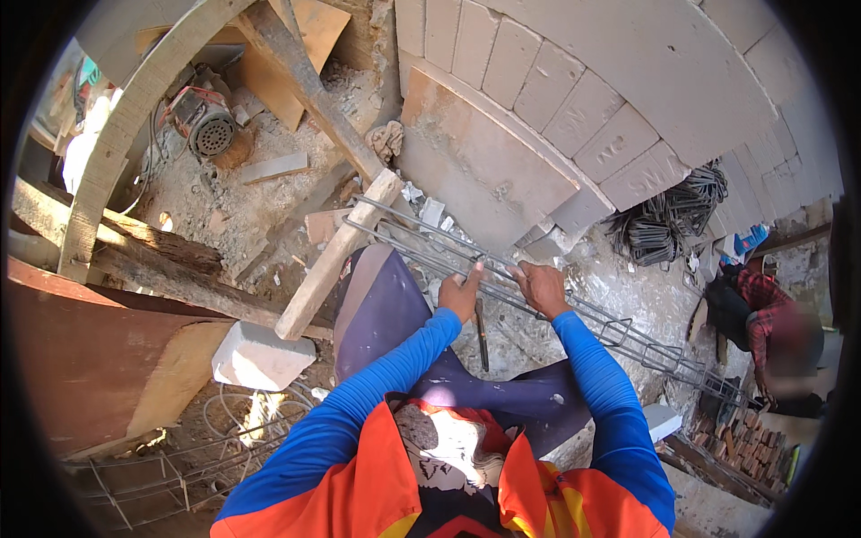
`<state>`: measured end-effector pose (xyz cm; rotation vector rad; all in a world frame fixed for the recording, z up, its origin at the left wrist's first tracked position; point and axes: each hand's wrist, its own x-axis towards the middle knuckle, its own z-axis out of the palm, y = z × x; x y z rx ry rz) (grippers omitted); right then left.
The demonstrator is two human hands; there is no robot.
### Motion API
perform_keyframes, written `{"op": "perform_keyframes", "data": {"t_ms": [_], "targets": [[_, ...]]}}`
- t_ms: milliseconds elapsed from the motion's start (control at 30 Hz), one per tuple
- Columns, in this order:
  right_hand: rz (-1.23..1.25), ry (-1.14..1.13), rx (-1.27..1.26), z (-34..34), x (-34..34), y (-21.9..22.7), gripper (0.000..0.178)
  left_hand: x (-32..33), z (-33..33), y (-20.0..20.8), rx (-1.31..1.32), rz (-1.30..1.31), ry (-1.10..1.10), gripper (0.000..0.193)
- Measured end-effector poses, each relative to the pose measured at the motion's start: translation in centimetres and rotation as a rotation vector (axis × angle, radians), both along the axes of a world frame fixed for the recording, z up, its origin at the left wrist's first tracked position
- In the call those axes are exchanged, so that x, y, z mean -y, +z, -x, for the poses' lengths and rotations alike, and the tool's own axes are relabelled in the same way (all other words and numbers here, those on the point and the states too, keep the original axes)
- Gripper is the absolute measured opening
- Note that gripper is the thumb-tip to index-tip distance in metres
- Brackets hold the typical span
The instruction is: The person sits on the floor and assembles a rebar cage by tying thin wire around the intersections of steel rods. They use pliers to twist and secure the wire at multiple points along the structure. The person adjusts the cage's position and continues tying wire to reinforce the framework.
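Note:
A long rebar cage (pixel 619 334) of thin steel bars and stirrups slants from a wooden post in front of me toward the far right. My left hand (pixel 460 294) pinches its bars, thumb and fingertips closed near a stirrup. Just to the right, my right hand (pixel 541 289) is closed over the same cage, its fingers curled at the upper bar. Whether either hand also holds tie wire is too small to make out. A slim dark-handled tool (pixel 482 336) shows below the cage, between my hands; its upper end is hard to see.
The cage's near end rests by a wooden beam (pixel 341 255). Black wire bundles (pixel 668 215) lie beside stacked pale blocks (pixel 574 117). A co-worker in a checked shirt (pixel 762 300) bends at the cage's far end. A motor (pixel 211 125) and white block (pixel 262 357) are at left.

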<state>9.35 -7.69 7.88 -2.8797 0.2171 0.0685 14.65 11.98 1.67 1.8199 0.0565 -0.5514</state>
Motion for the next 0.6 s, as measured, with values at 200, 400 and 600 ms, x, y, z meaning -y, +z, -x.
{"op": "perform_keyframes", "data": {"t_ms": [200, 400, 600], "targets": [[-0.418, 0.011, -0.358, -1.8, 2.7, 0.6, 0.066, -4.0, 0.0, 1.3, -0.202, 0.193, 0.089, 0.065], [-0.691, 0.031, -0.629, -3.6, 3.5, 1.6, 0.072, -7.3, -4.4, 1.9, -0.322, 0.592, 0.447, 0.052], [-0.616, 0.074, -0.492, -3.2, 3.3, 0.3, 0.075, -14.0, -8.6, 8.8, 0.862, -0.44, -0.177, 0.034]]}}
